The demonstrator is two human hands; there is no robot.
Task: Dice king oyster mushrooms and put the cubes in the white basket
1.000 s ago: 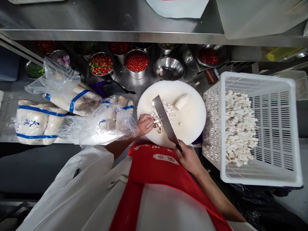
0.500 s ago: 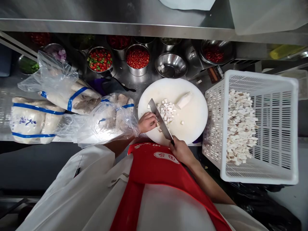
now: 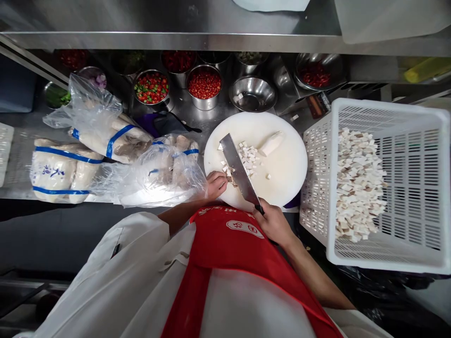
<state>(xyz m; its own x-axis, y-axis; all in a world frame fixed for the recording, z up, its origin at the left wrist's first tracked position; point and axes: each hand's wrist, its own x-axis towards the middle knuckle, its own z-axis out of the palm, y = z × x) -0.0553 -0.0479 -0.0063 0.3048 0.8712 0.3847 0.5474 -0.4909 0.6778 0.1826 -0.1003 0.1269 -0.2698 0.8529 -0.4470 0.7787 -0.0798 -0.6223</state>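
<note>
And there was your right hand, fingers wrapped snugly around the handle of the knife, its blade slanting away to the left over the board. Your left hand sat at the board's left edge, fingers curled and bunched beside brown-edged bits; whether they pinched one, you couldn't tell from here.

The mushroom lay on the far right of the board, beyond the blade, with white cubes between. A light piece, by the look of it: firm but springy, perhaps a touch slick where cut, and likely to bruise or split under a hard squeeze. Your best hold was around its thick middle, fingertips tucked back. The cubes looked light enough to scatter, better scooped than picked.

Now the containers! On your right, the crate held a big heap of white pieces. Beyond the board, one pot brimmed with chopped red chilli, another with red and green mixed, while the shallow bowl had only a few white bits. Left, clear bags wrapped whole pale mushrooms.
</note>
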